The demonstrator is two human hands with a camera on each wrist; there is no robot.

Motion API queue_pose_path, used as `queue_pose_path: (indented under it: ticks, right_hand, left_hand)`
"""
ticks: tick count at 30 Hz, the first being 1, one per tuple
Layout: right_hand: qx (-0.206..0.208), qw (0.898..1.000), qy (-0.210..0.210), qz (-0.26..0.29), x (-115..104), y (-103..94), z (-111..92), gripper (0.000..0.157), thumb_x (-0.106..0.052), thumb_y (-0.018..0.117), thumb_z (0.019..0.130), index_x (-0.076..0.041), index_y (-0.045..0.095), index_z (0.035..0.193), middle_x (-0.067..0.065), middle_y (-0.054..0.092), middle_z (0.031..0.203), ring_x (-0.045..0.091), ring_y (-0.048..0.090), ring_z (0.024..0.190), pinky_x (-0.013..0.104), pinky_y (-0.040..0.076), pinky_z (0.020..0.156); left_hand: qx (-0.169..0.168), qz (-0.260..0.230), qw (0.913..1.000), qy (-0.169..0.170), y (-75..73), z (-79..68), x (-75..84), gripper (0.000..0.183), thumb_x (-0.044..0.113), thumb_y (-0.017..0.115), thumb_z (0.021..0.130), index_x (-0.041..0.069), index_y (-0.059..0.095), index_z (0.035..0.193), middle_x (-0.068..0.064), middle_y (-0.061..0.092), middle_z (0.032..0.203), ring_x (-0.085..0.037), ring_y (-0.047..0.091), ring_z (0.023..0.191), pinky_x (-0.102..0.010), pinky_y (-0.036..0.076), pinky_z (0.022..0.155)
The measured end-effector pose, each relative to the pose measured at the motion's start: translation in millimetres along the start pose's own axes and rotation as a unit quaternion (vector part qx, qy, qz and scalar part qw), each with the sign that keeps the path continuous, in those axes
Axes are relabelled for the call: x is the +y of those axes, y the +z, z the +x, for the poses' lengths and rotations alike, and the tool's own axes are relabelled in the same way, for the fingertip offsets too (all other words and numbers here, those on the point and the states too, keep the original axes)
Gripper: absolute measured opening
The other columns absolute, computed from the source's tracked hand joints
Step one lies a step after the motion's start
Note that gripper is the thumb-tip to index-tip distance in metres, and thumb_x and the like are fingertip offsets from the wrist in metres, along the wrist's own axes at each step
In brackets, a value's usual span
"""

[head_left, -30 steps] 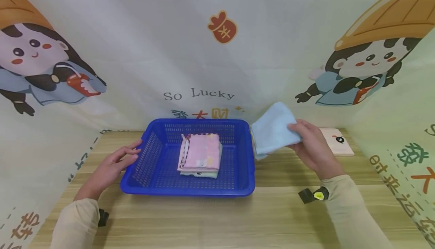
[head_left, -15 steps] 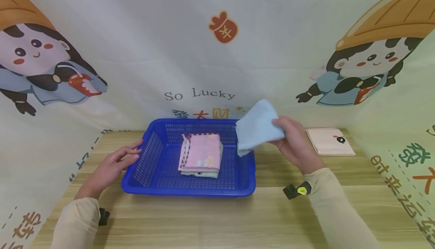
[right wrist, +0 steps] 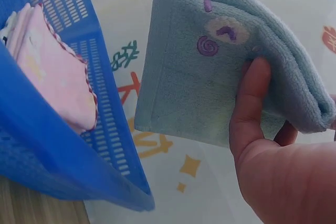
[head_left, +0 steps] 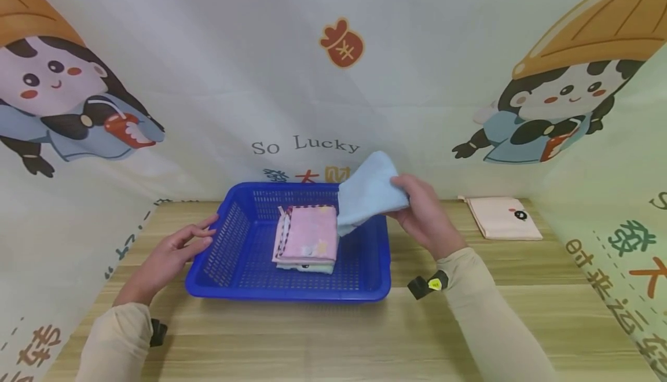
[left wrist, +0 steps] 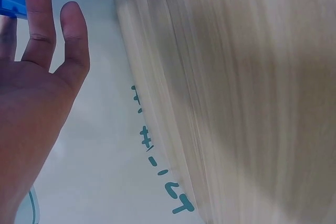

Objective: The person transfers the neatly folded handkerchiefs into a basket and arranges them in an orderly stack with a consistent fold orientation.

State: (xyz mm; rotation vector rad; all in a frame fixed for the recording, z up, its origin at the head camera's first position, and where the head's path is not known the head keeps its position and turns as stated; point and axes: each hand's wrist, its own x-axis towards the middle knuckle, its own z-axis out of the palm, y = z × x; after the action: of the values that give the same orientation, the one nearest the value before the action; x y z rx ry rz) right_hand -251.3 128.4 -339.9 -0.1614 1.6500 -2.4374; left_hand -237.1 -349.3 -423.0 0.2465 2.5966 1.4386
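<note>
A folded light blue towel (head_left: 371, 192) hangs over the right side of the blue plastic basket (head_left: 292, 296). My right hand (head_left: 424, 214) pinches its right edge between thumb and fingers. In the right wrist view the towel (right wrist: 178, 72) shows purple embroidery. Inside the basket lies a small stack of folded towels, a pink towel (head_left: 312, 231) with a checked edge on top. My left hand (head_left: 169, 257) touches the basket's left rim with fairly straight fingers. Its fingers (left wrist: 39, 19) appear extended beside the basket in the left wrist view.
A folded pale pink towel (head_left: 502, 218) with a black embroidered spot lies at the back right of the wooden table (head_left: 323, 341). A printed cloth backdrop (head_left: 234, 81) encloses the table at the back and both sides.
My right hand has carried the light blue towel leftward, from beside the basket to above its right part. The left hand and the basket have stayed in place.
</note>
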Motion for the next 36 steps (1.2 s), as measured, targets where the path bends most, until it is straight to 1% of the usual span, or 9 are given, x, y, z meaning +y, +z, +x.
queue_pose_path:
  ticks: [6, 11, 16, 18, 22, 24, 29, 33, 36]
  right_hand:
    - [0.007, 1.0, 0.004, -0.004, 7, 5.9, 8, 0.024, -0.01, 0.04, 0.104, -0.003, 0.048, 0.125, 0.003, 0.054, 0.117, 0.014, 0.06, 0.1, 0.028, 0.056, 0.084]
    - [0.002, 1.0, 0.008, -0.002, 12, 11.8, 15, 0.025, -0.01, 0.042, 0.102, -0.002, 0.05, 0.125, 0.002, 0.056, 0.115, 0.014, 0.06, 0.1, 0.029, 0.055, 0.085]
    - [-0.028, 0.999, 0.017, -0.008, 16, 20.3, 24, 0.039, -0.01, 0.041, 0.101, 0.002, 0.044, 0.138, 0.004, 0.053, 0.124, 0.016, 0.057, 0.107, 0.029, 0.055, 0.086]
    - [-0.037, 0.999, 0.023, -0.01, 18, 24.1, 27, 0.045, -0.01, 0.04, 0.101, 0.004, 0.039, 0.143, 0.006, 0.051, 0.127, 0.017, 0.056, 0.109, 0.028, 0.054, 0.087]
    - [-0.032, 0.999, 0.036, -0.009, 22, 32.5, 33, 0.047, -0.01, 0.041, 0.1, 0.004, 0.037, 0.145, 0.009, 0.051, 0.129, 0.018, 0.056, 0.111, 0.03, 0.055, 0.087]
    - [-0.029, 0.999, 0.043, -0.01, 24, 36.9, 36, 0.05, -0.011, 0.042, 0.099, 0.004, 0.036, 0.147, 0.011, 0.051, 0.134, 0.019, 0.056, 0.113, 0.031, 0.055, 0.088]
    - [-0.035, 0.997, 0.063, -0.003, 28, 48.0, 45, 0.059, -0.012, 0.046, 0.099, 0.001, 0.032, 0.154, 0.02, 0.043, 0.151, 0.029, 0.051, 0.129, 0.048, 0.049, 0.108]
    - [-0.033, 0.997, 0.07, 0.017, 29, 55.3, 52, 0.058, -0.012, 0.047, 0.1, 0.002, 0.033, 0.154, 0.023, 0.041, 0.154, 0.033, 0.048, 0.134, 0.055, 0.04, 0.117]
    - [-0.034, 0.996, 0.073, 0.029, 30, 60.0, 56, 0.058, -0.014, 0.046, 0.102, 0.002, 0.031, 0.155, 0.024, 0.04, 0.156, 0.034, 0.047, 0.136, 0.055, 0.039, 0.118]
  left_hand:
    - [0.003, 0.003, 1.0, -0.003, 1.6, 0.8, -1.0, 0.049, 0.052, 0.048, 0.105, 0.009, 0.06, 0.126, 0.004, 0.024, 0.171, -0.039, 0.033, 0.153, -0.026, 0.056, 0.091]
    - [0.002, -0.001, 1.0, 0.0, 2.4, 1.5, -1.5, 0.049, 0.051, 0.049, 0.105, 0.009, 0.06, 0.126, 0.002, 0.024, 0.171, -0.038, 0.035, 0.152, -0.024, 0.055, 0.092]
    - [0.004, -0.007, 1.0, 0.003, 2.2, 1.0, -2.5, 0.047, 0.049, 0.05, 0.105, 0.009, 0.061, 0.127, 0.002, 0.025, 0.171, -0.01, 0.048, 0.142, -0.021, 0.055, 0.091]
    - [0.005, -0.005, 1.0, 0.004, 2.5, 0.7, -2.6, 0.047, 0.05, 0.05, 0.105, 0.009, 0.061, 0.126, 0.003, 0.026, 0.171, -0.005, 0.048, 0.14, -0.019, 0.054, 0.092]
    - [0.004, -0.003, 1.0, -0.002, 4.0, 0.6, -1.8, 0.048, 0.052, 0.05, 0.104, 0.01, 0.06, 0.126, 0.005, 0.026, 0.171, -0.025, 0.037, 0.152, -0.014, 0.05, 0.092]
    - [0.004, -0.007, 1.0, 0.006, 4.5, 0.8, -2.9, 0.047, 0.05, 0.049, 0.105, 0.009, 0.06, 0.125, 0.004, 0.026, 0.171, -0.018, 0.04, 0.15, -0.013, 0.049, 0.093]
    - [0.005, -0.007, 0.9999, 0.014, 2.4, 0.2, -4.4, 0.045, 0.048, 0.05, 0.106, 0.007, 0.06, 0.123, 0.003, 0.026, 0.171, 0.005, 0.046, 0.137, -0.021, 0.055, 0.092]
    - [0.005, 0.001, 1.0, 0.004, 1.1, 0.0, -2.0, 0.047, 0.05, 0.049, 0.105, 0.008, 0.06, 0.123, 0.003, 0.025, 0.171, -0.024, 0.041, 0.149, -0.025, 0.057, 0.091]
    - [0.006, 0.002, 1.0, 0.004, 1.2, 0.1, -1.2, 0.047, 0.05, 0.048, 0.105, 0.007, 0.059, 0.123, 0.003, 0.025, 0.171, -0.037, 0.035, 0.152, -0.025, 0.057, 0.091]
